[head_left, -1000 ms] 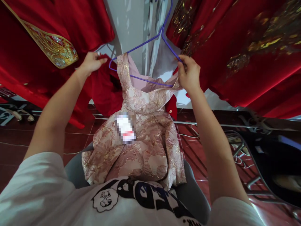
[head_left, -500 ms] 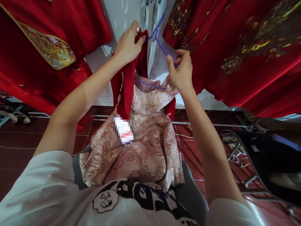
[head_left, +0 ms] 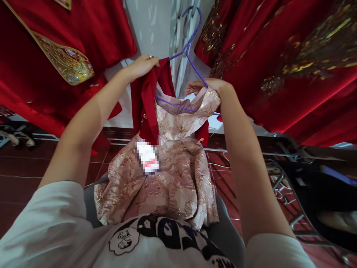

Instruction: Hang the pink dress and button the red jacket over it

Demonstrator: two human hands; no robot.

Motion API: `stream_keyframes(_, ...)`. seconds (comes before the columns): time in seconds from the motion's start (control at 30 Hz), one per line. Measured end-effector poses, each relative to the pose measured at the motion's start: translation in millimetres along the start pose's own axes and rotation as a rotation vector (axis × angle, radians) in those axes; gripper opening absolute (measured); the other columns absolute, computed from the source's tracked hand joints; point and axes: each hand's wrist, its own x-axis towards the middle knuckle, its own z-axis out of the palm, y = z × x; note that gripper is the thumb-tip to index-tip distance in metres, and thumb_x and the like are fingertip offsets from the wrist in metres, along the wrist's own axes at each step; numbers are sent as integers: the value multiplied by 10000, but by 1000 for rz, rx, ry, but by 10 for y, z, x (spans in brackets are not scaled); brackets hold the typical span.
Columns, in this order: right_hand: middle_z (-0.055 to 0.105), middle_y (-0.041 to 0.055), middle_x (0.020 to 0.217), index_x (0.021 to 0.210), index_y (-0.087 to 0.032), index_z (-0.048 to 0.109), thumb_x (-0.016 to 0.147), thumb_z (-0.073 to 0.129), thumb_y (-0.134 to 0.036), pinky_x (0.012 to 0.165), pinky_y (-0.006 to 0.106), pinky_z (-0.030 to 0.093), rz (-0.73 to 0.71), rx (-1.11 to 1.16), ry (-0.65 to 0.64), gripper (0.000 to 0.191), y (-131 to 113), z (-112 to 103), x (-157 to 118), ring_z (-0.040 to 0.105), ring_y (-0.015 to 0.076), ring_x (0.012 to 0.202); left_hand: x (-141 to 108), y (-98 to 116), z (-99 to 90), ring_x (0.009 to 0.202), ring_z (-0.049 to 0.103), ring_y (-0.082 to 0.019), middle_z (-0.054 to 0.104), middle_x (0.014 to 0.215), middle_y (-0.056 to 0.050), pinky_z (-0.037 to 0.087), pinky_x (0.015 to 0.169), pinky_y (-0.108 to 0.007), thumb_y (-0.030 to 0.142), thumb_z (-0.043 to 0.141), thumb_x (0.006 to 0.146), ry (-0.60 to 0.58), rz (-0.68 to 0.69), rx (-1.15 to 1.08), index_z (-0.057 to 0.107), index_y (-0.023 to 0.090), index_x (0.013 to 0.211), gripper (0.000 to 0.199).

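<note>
A pink and gold brocade dress [head_left: 178, 178] lies over my lap, its neckline raised on a purple wire hanger [head_left: 192, 37]. Dark red fabric [head_left: 150, 108] with bead trim drapes over the hanger's left arm and the dress's left side. My left hand [head_left: 143, 67] is closed on the top of this red fabric. At the other shoulder, my right hand [head_left: 219, 83] reaches behind the hanger's right arm, fingers stretched out and apart. The dress's shoulder strap [head_left: 210, 100] lies against that wrist. A blurred white tag [head_left: 147, 158] rests on the dress front.
Red embroidered garments hang on the left [head_left: 106, 33] and on the right [head_left: 251, 67]. Metal rack poles [head_left: 182, 52] stand against the white wall between them. A black chair [head_left: 312, 197] is at the right, with cables on the red tiled floor [head_left: 95, 171].
My left hand has come down and left with the red fabric. My right hand has turned from pinching at the hanger's arm to reaching behind it, and the strap sits higher up the hanger.
</note>
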Motion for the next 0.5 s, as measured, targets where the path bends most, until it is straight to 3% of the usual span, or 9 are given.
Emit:
stream_keyframes(0.13,719,73,1258,1083,-194,713,1052,499,-477,1108,448,494,57,58,-167,356,66,132,-20,631,207,1281,16,-21,-40,678,465,-125,526,651,13,370,746,-322,183,566,897,-27,-81,-166,590,167,714,185)
stream_keyframes(0.27,757,55,1176,1014,-200,751,1077,446,-360,1097,354,495,138,142,-394,350,42,214,160,664,143,1225,13,-19,-77,648,488,-110,558,648,17,396,732,-325,198,565,881,-59,-94,-246,561,180,719,162)
stream_keyframes(0.37,775,60,1085,987,-176,756,1110,350,-285,1027,326,523,181,179,-388,439,68,245,332,701,106,1105,26,-39,-94,682,450,-135,563,594,14,454,758,-361,252,627,834,-39,-94,-236,562,233,681,168)
stream_keyframes(0.5,778,39,969,994,-195,759,1102,391,-308,941,329,577,153,173,-363,400,179,229,468,719,125,971,30,-92,-82,687,440,-142,563,568,22,472,757,-366,278,630,821,-20,-58,-228,553,255,669,171)
